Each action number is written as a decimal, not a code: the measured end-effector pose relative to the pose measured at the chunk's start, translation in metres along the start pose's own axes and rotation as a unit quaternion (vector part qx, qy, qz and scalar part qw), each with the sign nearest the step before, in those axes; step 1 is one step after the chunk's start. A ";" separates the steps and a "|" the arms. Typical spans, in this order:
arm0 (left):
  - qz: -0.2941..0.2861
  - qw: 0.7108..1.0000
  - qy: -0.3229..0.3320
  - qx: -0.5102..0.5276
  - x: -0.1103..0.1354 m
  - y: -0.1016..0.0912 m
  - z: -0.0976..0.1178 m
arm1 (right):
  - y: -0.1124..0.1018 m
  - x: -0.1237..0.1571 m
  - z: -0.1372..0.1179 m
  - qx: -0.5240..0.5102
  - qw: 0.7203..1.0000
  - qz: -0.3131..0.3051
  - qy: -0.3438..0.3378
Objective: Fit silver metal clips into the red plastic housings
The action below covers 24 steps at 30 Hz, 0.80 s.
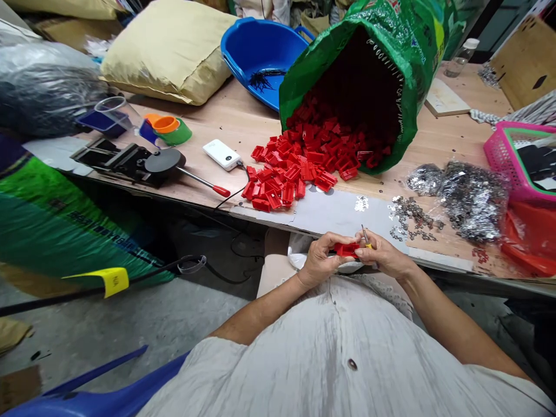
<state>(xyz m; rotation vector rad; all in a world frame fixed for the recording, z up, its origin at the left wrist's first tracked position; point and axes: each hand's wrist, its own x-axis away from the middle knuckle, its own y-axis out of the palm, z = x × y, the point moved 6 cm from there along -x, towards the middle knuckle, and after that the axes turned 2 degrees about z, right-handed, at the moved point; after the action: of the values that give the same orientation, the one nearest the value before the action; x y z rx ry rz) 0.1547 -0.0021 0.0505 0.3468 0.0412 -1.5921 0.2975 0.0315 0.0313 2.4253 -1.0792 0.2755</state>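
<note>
My left hand (320, 262) is closed on a small red plastic part (346, 249), just off the table's front edge. Opposite it, my right hand (386, 256) grips a thin tool with a metal shaft and a yellow part (369, 245), perhaps a small screwdriver; its fingertips also meet the right end of the red part. The tool's shaft points up, and fingers hide most of the rest. Beyond my hands, many similar red parts (278, 184) spill from a green sack (347, 35). Small metal pieces (412, 217) lie loose to the right, with a few (361, 203) on a grey sheet (334, 214).
Clear bags of metal pieces (473, 197) and a pink basket (495, 147) stand right. Leftward are a white power bank (220, 154) with a cable and a black lever device (130, 165). A blue basin (238, 43) and a beige sack (165, 52) sit behind.
</note>
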 end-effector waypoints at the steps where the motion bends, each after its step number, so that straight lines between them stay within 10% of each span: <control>1: -0.003 0.999 -0.019 0.043 -0.002 -0.001 -0.002 | 0.002 -0.001 0.001 -0.013 1.000 -0.007 0.007; 8: 0.055 0.975 -0.115 0.182 -0.007 -0.010 -0.017 | -0.019 -0.016 -0.028 0.209 0.975 0.046 -0.053; 11: 0.071 0.974 -0.117 0.180 -0.007 -0.011 -0.016 | -0.058 -0.024 -0.060 0.446 0.852 0.243 -0.128; 15: 0.078 0.977 -0.111 0.165 -0.007 -0.012 -0.012 | -0.081 -0.042 -0.076 0.577 0.744 0.307 -0.140; 24: 0.093 0.980 -0.107 0.139 -0.008 -0.017 -0.014 | -0.081 -0.061 -0.079 0.590 0.739 0.299 -0.128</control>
<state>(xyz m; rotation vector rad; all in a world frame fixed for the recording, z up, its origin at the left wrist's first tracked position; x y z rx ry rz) 0.1405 0.0099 0.0359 0.3817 -0.3729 -1.4429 0.3170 0.1566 0.0514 3.0592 -2.3427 1.1712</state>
